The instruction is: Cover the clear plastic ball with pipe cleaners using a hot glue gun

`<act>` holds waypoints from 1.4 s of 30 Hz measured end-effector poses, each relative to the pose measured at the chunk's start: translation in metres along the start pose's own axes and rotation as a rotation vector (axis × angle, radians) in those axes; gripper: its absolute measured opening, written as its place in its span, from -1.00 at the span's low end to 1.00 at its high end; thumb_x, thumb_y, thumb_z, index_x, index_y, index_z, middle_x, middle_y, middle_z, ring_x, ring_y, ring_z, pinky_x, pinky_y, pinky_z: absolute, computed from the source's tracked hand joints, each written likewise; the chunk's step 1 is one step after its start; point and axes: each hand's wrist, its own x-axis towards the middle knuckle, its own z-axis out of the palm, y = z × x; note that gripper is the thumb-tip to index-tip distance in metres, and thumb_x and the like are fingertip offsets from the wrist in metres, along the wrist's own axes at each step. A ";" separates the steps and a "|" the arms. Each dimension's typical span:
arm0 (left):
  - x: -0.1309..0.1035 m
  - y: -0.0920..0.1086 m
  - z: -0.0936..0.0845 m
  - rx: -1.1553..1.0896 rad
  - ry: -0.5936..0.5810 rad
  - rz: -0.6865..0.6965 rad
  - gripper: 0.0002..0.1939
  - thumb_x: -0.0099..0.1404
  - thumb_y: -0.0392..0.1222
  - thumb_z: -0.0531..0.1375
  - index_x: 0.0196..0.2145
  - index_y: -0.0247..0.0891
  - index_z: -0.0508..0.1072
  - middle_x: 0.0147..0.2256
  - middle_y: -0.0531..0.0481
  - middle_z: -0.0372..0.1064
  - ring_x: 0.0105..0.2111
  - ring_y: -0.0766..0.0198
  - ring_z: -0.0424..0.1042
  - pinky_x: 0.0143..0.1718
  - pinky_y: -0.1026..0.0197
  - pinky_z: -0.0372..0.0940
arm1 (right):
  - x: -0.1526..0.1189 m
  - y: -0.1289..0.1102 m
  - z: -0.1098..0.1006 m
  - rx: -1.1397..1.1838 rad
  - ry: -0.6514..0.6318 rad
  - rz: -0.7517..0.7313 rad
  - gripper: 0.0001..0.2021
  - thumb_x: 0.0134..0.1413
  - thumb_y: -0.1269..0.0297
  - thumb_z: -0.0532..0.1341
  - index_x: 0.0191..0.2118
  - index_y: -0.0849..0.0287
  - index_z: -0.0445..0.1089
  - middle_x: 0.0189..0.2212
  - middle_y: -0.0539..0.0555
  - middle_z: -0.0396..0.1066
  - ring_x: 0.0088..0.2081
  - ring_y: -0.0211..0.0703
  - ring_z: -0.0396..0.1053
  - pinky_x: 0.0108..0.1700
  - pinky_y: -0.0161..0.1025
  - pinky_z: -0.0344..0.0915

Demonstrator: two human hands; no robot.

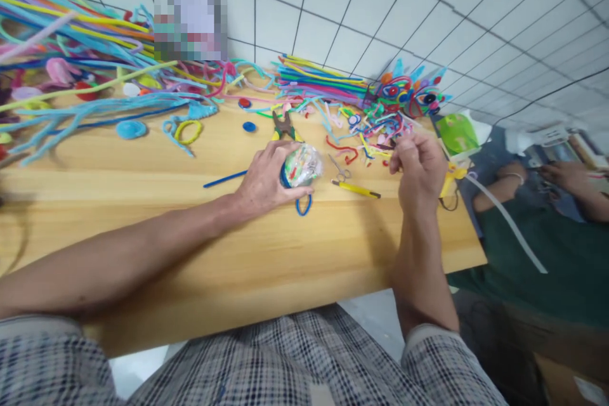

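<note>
My left hand (pixel 264 174) is wrapped round a ball-like bundle (pixel 305 163) of clear, crinkled plastic with green, red and white bits inside and a blue edge. Beside it lies a straight blue pipe cleaner (pixel 224 179), and a small blue loop (pixel 303 207) shows just below the bundle. Raised over the table's right part, my right hand (pixel 421 162) has its fingers curled and pinched together; whatever they hold, if anything, I cannot make out. Behind the bundle are pliers (pixel 284 125) with yellow and green handles. Between my hands lie small scissors (pixel 341 171) and a slim yellow tool (pixel 356 189).
Cut pipe cleaner scraps (pixel 349 153) litter the table's right side. Long colourful pipe cleaners (pixel 323 84) lie along the back, with another heap (pixel 95 25) at left. Decorated figures (pixel 412 95) stand at back right. A co-worker in a green shirt (pixel 537 260) is beyond the right edge.
</note>
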 end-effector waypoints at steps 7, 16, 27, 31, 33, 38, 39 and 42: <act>-0.004 -0.005 -0.001 -0.117 0.031 0.037 -0.02 0.24 0.37 0.57 0.46 0.07 0.35 0.31 -0.22 0.49 0.28 -0.40 0.53 0.20 -0.60 0.53 | -0.015 0.048 -0.012 0.165 -0.055 0.370 -0.70 0.00 0.05 0.53 -0.28 0.07 0.51 -0.47 -0.08 0.50 -0.54 -0.30 0.34 -0.49 -0.31 0.32; -0.002 -0.002 -0.009 -0.086 0.016 0.015 -0.04 0.16 0.24 0.65 0.37 -0.01 0.40 0.28 -0.25 0.53 0.28 -0.33 0.58 0.26 -0.48 0.57 | -0.017 0.070 -0.017 0.298 -0.107 0.526 -0.75 0.01 0.10 0.58 -0.20 -0.01 0.64 -0.25 0.00 0.72 -0.34 -0.20 0.58 -0.26 -0.22 0.57; 0.001 -0.007 -0.005 -0.040 0.023 0.071 -0.04 0.19 0.11 0.66 0.40 -0.07 0.36 0.29 -0.25 0.50 0.29 -0.30 0.55 0.32 -0.40 0.53 | -0.005 0.099 -0.027 0.335 0.006 0.493 -0.61 -0.14 0.00 0.57 -0.23 0.02 0.50 -0.27 0.00 0.66 -0.35 -0.19 0.59 -0.18 -0.16 0.60; 0.000 -0.009 -0.001 -0.038 0.024 0.078 -0.03 0.20 0.06 0.65 0.41 -0.12 0.34 0.29 -0.23 0.49 0.28 -0.27 0.55 0.31 -0.37 0.53 | -0.001 0.104 -0.027 0.091 0.077 0.342 -0.64 0.02 -0.16 0.39 -0.26 0.00 0.45 -0.35 0.00 0.60 -0.32 -0.11 0.55 -0.13 -0.09 0.56; 0.001 -0.009 0.000 -0.035 0.032 0.084 -0.04 0.19 0.04 0.65 0.40 -0.12 0.34 0.28 -0.26 0.49 0.28 -0.27 0.56 0.31 -0.36 0.53 | 0.000 0.104 -0.029 -0.008 0.127 0.260 -0.73 0.07 -0.08 0.30 -0.36 0.01 0.43 -0.36 0.02 0.57 -0.25 -0.08 0.53 -0.05 -0.07 0.53; 0.001 -0.007 0.000 -0.040 0.037 0.073 -0.02 0.18 0.01 0.67 0.40 -0.09 0.33 0.29 -0.26 0.48 0.30 -0.28 0.56 0.33 -0.39 0.53 | -0.001 0.100 -0.037 -0.092 0.200 0.187 -0.85 0.09 0.08 0.23 -0.37 0.00 0.43 -0.48 -0.06 0.39 -0.36 -0.12 0.37 -0.18 -0.16 0.39; 0.001 -0.007 0.000 -0.043 0.033 0.070 -0.03 0.19 0.02 0.66 0.41 -0.09 0.32 0.29 -0.25 0.48 0.30 -0.28 0.56 0.33 -0.40 0.53 | -0.001 0.098 -0.038 -0.106 0.173 0.179 -0.85 0.10 0.08 0.24 -0.32 0.01 0.46 -0.50 -0.08 0.38 -0.39 -0.14 0.35 -0.23 -0.18 0.36; 0.002 -0.006 -0.002 -0.049 0.014 0.087 -0.04 0.25 0.09 0.64 0.43 -0.10 0.31 0.29 -0.23 0.46 0.29 -0.26 0.56 0.32 -0.41 0.54 | -0.006 0.089 -0.038 -0.191 -0.056 0.129 -0.83 0.15 0.10 0.32 -0.21 0.03 0.53 -0.44 -0.05 0.47 -0.40 -0.16 0.37 -0.28 -0.20 0.34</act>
